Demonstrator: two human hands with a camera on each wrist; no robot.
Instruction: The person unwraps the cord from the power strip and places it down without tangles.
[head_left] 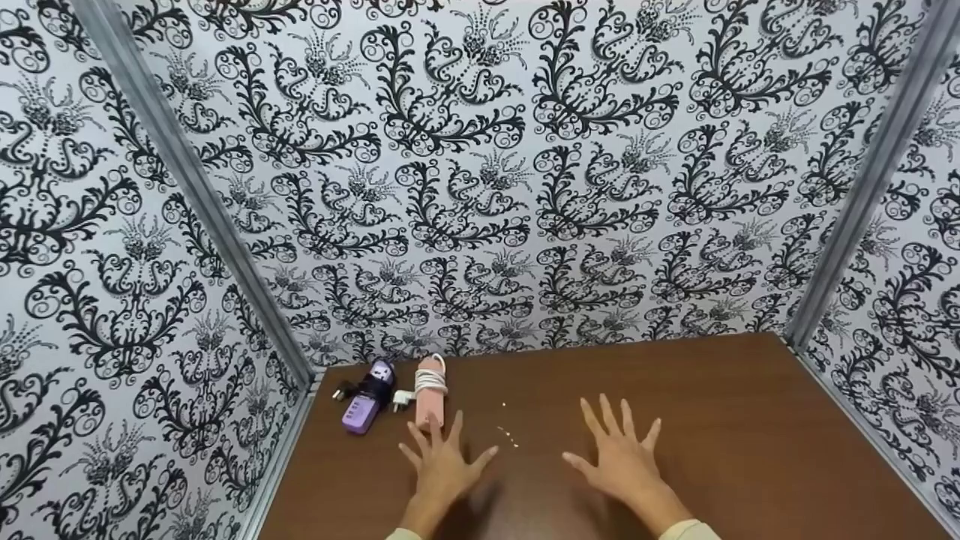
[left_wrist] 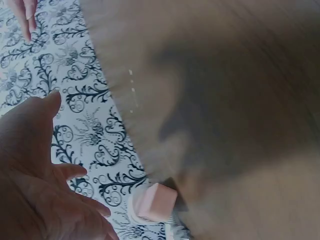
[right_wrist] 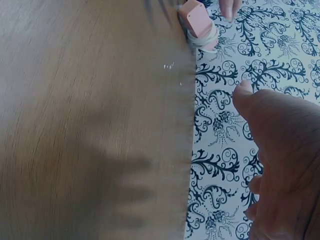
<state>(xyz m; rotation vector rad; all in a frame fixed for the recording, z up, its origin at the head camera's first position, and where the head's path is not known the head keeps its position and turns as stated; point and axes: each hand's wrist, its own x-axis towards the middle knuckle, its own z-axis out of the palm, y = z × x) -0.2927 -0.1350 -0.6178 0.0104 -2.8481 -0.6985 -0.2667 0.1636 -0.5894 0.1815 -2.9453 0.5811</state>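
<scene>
Both hands are spread above the brown table and hold nothing. My left hand has its fingers fanned out, and its fingertips overlap the near end of a pink power strip in the head view. A white cord is wound round that strip, with its white plug lying at the left. Farther left lies a purple power strip wrapped in a black cord. My right hand, fingers also splayed, is over the table's middle right, apart from both strips.
Small pale specks show on the tabletop between the hands. A wall with a black-and-white scroll pattern rises behind the table, with more patterned walls at both sides. Grey metal posts stand at the corners.
</scene>
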